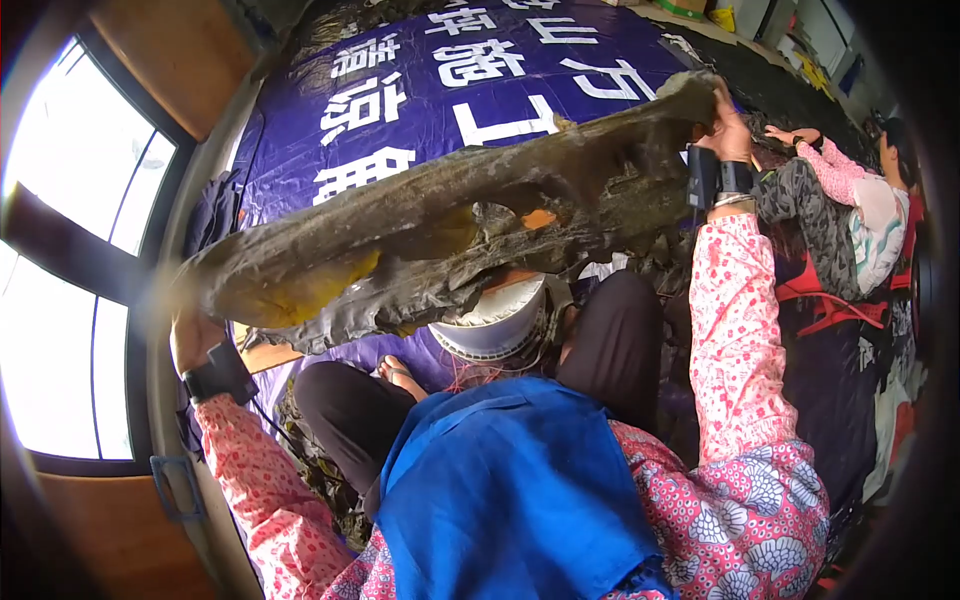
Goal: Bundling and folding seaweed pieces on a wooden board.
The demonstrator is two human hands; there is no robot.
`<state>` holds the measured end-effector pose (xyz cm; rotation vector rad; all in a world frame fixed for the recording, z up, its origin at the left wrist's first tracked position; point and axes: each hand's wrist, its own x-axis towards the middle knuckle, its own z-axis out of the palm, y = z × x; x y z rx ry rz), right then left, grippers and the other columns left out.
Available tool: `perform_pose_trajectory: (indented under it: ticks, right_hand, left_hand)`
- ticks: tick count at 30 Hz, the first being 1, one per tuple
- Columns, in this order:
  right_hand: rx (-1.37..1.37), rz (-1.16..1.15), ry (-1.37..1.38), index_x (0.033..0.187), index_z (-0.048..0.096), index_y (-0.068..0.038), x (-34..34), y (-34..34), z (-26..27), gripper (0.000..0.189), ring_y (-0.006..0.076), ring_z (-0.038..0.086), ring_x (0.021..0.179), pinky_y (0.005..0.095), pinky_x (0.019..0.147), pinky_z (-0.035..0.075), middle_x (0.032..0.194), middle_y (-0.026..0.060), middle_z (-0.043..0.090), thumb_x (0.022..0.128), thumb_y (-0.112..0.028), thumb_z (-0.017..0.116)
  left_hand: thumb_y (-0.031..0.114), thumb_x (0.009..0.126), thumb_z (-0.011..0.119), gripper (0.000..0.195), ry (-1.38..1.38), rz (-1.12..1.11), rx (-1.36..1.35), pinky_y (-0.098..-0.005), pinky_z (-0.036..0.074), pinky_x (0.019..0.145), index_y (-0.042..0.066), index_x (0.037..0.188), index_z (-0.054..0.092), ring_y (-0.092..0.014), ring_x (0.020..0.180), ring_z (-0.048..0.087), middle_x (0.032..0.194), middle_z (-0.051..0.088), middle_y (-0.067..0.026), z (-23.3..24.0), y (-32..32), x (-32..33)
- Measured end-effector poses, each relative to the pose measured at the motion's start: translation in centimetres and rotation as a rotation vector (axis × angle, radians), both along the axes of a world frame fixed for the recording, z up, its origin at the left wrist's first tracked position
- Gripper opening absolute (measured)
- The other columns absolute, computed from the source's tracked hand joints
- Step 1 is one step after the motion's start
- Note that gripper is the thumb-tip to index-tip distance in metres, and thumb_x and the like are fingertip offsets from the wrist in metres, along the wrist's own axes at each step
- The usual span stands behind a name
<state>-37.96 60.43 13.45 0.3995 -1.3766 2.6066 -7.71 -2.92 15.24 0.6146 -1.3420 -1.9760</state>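
A long, dark brown-green sheet, apparently dried kelp [450, 195], is stretched between my two raised hands, with ragged edges and translucent yellowish patches. At its left end my left hand [196, 341] grips it; the fingertips are partly hidden. My right hand [729, 127] pinches the other end, higher up at the right. Beneath the sheet, between my knees, stands a round white bucket [491, 330] with something pale on top, partly covered by the sheet. A blue apron [510, 487] lies over my lap.
A purple banner with large white writing [420, 97] covers the floor ahead. At the right a co-worker [847, 202] sits by a red plastic stool [832, 300]. A window [75, 247] is on the left, with a blue plastic frame [176, 487] below it. Dark leafy pieces [322, 480] lie beside my left leg.
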Motion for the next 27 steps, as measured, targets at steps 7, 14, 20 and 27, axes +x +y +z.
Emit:
perform_pose_trajectory:
  ticks: [7, 14, 20, 27]
  right_hand:
    - [0.730, -0.208, -0.064, 0.106, 0.056, 0.002, 4.9, -4.6, -9.2, 0.037, 0.0164, 0.056, 0.092, 0.0284, 0.083, 0.044, 0.101, 0.0095, 0.060, 0.072, -0.008, 0.066]
    - [1.530, 0.080, 0.709, 0.096, 0.061, -0.012, 13.8, -19.4, -7.6, 0.032, 0.0259, 0.050, 0.100, 0.0375, 0.087, 0.039, 0.105, 0.0074, 0.056, 0.064, -0.014, 0.064]
    - [1.543, 0.098, 0.850, 0.083, 0.064, -0.011, 14.8, -22.0, -9.8, 0.020, 0.0240, 0.052, 0.096, 0.0391, 0.082, 0.038, 0.099, 0.0052, 0.058, 0.065, -0.008, 0.055]
    - [1.527, 0.127, 0.806, 0.087, 0.062, -0.004, 15.5, -21.9, -8.8, 0.023, 0.0284, 0.053, 0.092, 0.0383, 0.082, 0.042, 0.096, 0.0122, 0.060, 0.067, -0.001, 0.053]
  left_hand:
    - [0.013, 0.083, 0.051, 0.018, -0.406, -0.214, -0.195, -0.0306, 0.051, 0.049, 0.005, 0.099, 0.054, -0.018, 0.053, 0.056, 0.083, 0.056, -0.0064, -15.1, -6.9, 0.3]
    - [0.018, 0.087, 0.049, 0.020, -0.389, -0.472, 0.245, -0.0373, 0.051, 0.056, 0.007, 0.104, 0.048, -0.020, 0.061, 0.056, 0.080, 0.056, -0.0062, -21.3, -11.6, 3.1]
    - [0.011, 0.080, 0.056, 0.018, -0.545, -0.212, -0.298, -0.0368, 0.048, 0.051, 0.006, 0.097, 0.051, -0.021, 0.059, 0.053, 0.076, 0.053, -0.0051, -18.9, -6.3, 2.8]
    - [0.012, 0.081, 0.054, 0.033, -0.302, 0.021, 0.264, -0.0476, 0.046, 0.066, 0.008, 0.113, 0.046, -0.024, 0.066, 0.052, 0.083, 0.052, -0.0093, -17.9, -2.6, 3.1]
